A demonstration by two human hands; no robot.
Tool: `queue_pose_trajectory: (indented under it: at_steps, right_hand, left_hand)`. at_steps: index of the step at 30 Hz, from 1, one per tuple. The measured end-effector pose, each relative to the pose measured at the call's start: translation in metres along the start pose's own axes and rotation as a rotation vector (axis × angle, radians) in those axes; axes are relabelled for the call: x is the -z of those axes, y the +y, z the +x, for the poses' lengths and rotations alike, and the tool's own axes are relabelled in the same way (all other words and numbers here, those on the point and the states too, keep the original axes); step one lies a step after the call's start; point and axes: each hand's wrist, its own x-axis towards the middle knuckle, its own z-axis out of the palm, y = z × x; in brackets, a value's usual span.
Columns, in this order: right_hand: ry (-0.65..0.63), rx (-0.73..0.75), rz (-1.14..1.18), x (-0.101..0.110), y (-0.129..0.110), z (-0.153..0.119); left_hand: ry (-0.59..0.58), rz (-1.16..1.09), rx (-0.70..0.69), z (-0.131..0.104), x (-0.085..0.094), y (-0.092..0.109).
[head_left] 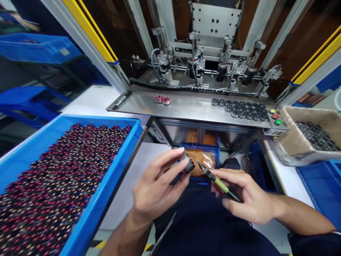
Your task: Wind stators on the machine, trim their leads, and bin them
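Observation:
My left hand pinches a dark, round motor part with a notched black rim between thumb and fingertips. Its far side is hidden behind the fingers. In my right hand is a pair of pliers with green and black handles and a narrow dark nose. The tip points up and left at the motor part, with a small gap between them. Both hands are over my lap, in front of the machine's steel ledge.
At left, a blue tray holds many red-and-black wound parts. Two red parts and a cluster of black rings sit on the ledge, beside coloured push buttons. A cardboard box of dark parts stands at right.

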Motion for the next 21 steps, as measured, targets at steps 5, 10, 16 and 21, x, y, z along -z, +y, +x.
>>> queue_pose_trajectory:
  at_steps: [5,10,16,21]
  right_hand:
    - [-0.056,-0.084,0.166,-0.002,0.001,-0.004]
    - [-0.07,-0.102,0.204,-0.003,0.005,-0.006]
    - [-0.07,-0.084,0.191,-0.003,0.004,-0.001]
    - [-0.067,-0.093,0.188,-0.003,0.004,0.001]
  left_hand:
    - [-0.007,0.005,-0.048,-0.001,0.001,-0.001]
    - [0.07,-0.103,0.007,-0.005,0.0,-0.002]
    - [0.073,-0.196,0.086,-0.015,-0.003,-0.004]
    - [0.065,-0.2,0.1,-0.014,-0.003,-0.003]
